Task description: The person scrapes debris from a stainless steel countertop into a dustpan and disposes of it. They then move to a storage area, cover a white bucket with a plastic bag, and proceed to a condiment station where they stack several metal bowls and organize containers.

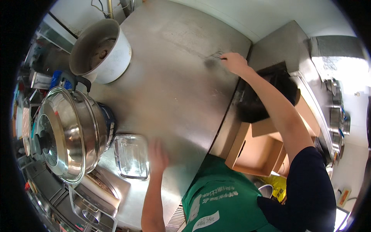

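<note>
My right hand (234,63) is closed around a small dark object (224,59) at the far right part of the stainless steel counter (174,95). A blurred dark patch lies on the steel beside it; I cannot tell whether it is part of that object. My left hand (158,158) is blurred by motion, fingers stretched out low over the counter and nothing visible in them. Just left of it sits a clear rectangular glass container (132,158). Whether my fingers touch its rim is unclear.
A deep metal pot (116,61) stands at the back left. Nearer is a lidded stainless steel steamer pot (72,133) with black handles. An open cardboard box (255,153) is at my right, below a dark recess. A wall borders the counter's far side.
</note>
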Demonstrator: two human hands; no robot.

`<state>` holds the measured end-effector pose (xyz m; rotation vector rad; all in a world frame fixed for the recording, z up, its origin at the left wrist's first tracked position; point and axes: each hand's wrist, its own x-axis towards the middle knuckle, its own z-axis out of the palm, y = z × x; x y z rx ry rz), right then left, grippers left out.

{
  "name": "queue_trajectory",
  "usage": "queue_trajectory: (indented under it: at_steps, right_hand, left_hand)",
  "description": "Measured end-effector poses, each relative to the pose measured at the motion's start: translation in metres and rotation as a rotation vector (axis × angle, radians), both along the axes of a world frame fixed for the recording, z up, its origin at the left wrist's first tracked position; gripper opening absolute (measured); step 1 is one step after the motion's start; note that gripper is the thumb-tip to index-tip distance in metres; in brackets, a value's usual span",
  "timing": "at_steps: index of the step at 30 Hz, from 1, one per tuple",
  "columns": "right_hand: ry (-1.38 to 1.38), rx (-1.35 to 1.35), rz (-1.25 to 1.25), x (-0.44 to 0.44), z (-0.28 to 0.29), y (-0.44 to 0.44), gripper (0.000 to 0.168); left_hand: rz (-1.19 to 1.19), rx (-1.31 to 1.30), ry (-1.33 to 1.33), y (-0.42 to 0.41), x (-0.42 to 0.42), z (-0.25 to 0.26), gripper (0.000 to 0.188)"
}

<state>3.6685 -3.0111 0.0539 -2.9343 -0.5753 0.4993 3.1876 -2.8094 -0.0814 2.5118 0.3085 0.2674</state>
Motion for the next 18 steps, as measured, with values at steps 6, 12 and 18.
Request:
queue_trajectory:
  at_steps: [6, 12, 18]
  right_hand:
    - [0.104, -0.055, -0.263, -0.053, -0.054, -0.097, 0.027]
    - [0.007, 0.082, -0.635, -0.065, -0.069, -0.073, 0.036]
    - [0.038, -0.031, -0.381, 0.065, -0.103, -0.110, 0.032]
  left_hand:
    - [-0.007, 0.209, 0.005, 0.014, 0.070, -0.013, 0.064]
    - [-0.022, 0.214, 0.048, 0.018, 0.067, -0.016, 0.067]
    - [-0.009, 0.216, 0.107, 0.018, 0.065, -0.012, 0.070]
